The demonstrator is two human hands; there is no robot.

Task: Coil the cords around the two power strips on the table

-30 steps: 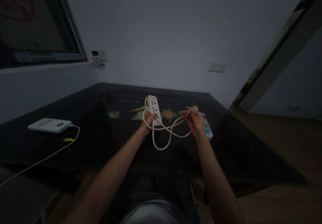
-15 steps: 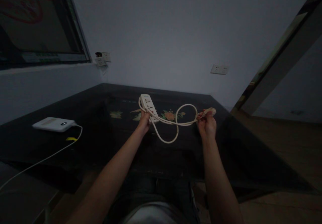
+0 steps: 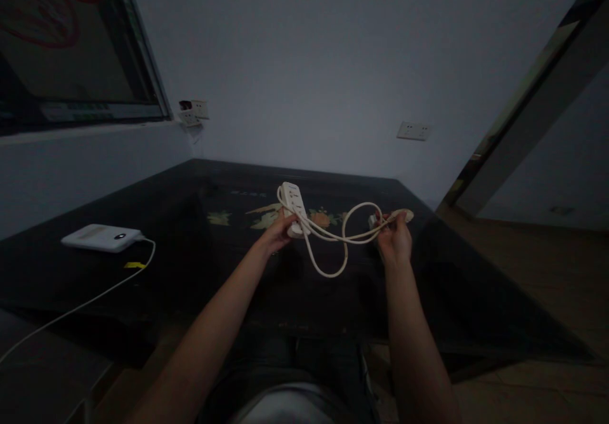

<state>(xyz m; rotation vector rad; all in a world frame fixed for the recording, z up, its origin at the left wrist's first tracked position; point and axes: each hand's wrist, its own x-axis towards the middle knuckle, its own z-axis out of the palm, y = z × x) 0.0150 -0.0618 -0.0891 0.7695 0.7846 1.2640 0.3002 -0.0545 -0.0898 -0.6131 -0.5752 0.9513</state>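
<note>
A white power strip (image 3: 294, 198) is tilted over the dark table, its sockets facing me. My left hand (image 3: 278, 232) is closed around its near end. The strip's white cord (image 3: 335, 275) runs over its face, hangs in a low loop and crosses to the right. Over there my right hand (image 3: 396, 237) grips a gathered bunch of the cord, and a pale rounded end sticks out past the fingers. A light block, maybe the plug, shows at the left of that hand; its shape is unclear in the dim light.
On the left of the black table (image 3: 181, 189) lies a white power bank (image 3: 101, 238) with a thin cable (image 3: 90, 297) running off the near edge. A yellow scrap (image 3: 135, 265) lies beside it. Wall sockets (image 3: 413, 131) are behind the table, and a window (image 3: 80, 49) is at left.
The power strip and my left hand have shifted slightly right and a little nearer. My right hand has also moved slightly right, and the cord loop has swung right with them.
</note>
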